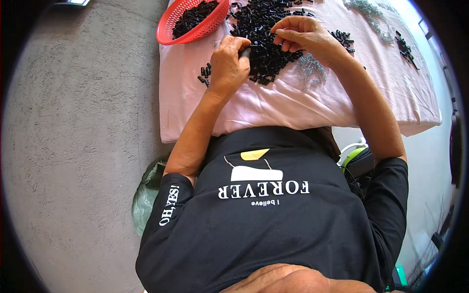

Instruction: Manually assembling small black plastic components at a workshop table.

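My left hand (228, 64) is closed, its thumb and fingers curled round a small black plastic piece (245, 53). It hovers at the near left side of a large pile of small black plastic pieces (266, 66). Just to the right, my right hand (309, 39) has its thumb and forefinger pinched over the same pile. Whatever that pinch may hold is too small to make out. Below my right wrist lies a small heap of thin, shiny, clear or silvery pieces (311, 69).
A red perforated basket (193, 35) of black pieces stands at the table's far left. The pink cloth (293, 110) covers the table. Loose black pieces (205, 73) lie at left, more black pieces (405, 50) at right. Another shiny heap (369, 17) sits far right.
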Available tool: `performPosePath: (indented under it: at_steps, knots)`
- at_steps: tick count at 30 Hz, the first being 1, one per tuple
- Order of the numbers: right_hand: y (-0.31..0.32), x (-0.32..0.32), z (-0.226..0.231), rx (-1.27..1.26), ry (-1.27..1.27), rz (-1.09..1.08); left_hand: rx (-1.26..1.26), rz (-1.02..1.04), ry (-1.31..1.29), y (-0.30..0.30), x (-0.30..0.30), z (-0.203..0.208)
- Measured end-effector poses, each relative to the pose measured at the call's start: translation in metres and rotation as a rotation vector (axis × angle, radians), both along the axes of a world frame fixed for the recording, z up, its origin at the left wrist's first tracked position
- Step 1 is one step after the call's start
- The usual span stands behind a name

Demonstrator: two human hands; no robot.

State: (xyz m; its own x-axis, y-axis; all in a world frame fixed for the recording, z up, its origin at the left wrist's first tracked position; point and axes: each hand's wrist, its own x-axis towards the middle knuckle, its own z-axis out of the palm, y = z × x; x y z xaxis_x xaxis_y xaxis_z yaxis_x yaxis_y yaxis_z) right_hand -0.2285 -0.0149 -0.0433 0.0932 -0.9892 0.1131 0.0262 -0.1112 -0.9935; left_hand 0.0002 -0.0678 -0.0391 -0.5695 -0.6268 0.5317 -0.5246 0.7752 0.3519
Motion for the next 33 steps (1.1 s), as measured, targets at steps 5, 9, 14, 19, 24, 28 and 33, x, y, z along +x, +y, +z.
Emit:
performPosePath:
  at_steps: [5, 9, 14, 19, 24, 28, 33]
  knots:
    - [0.001, 0.001, -0.001, 0.004, 0.011, -0.002, 0.006, -0.014, -0.094, -0.012, -0.005, -0.001]
    - [0.003, 0.006, 0.003, -0.052, 0.043, 0.001, 0.005, -0.025, -0.072, -0.008, -0.004, 0.001]
    - [0.003, 0.006, 0.0, -0.067, 0.09, 0.017, 0.078, -0.118, 0.08, 0.015, -0.007, 0.013]
    - [0.005, 0.011, 0.001, -0.074, 0.067, 0.132, 0.041, -0.149, 0.095, 0.024, -0.012, 0.018]
    - [0.003, 0.005, 0.0, -0.076, -0.004, 0.081, 0.018, -0.167, 0.094, 0.027, -0.024, 0.025]
    - [-0.005, -0.003, -0.008, -0.018, -0.112, 0.02, 0.116, -0.197, 0.112, 0.025, -0.029, 0.02]
    - [-0.013, -0.012, -0.015, -0.038, -0.205, -0.057, 0.051, -0.346, -0.051, 0.035, -0.039, 0.007]
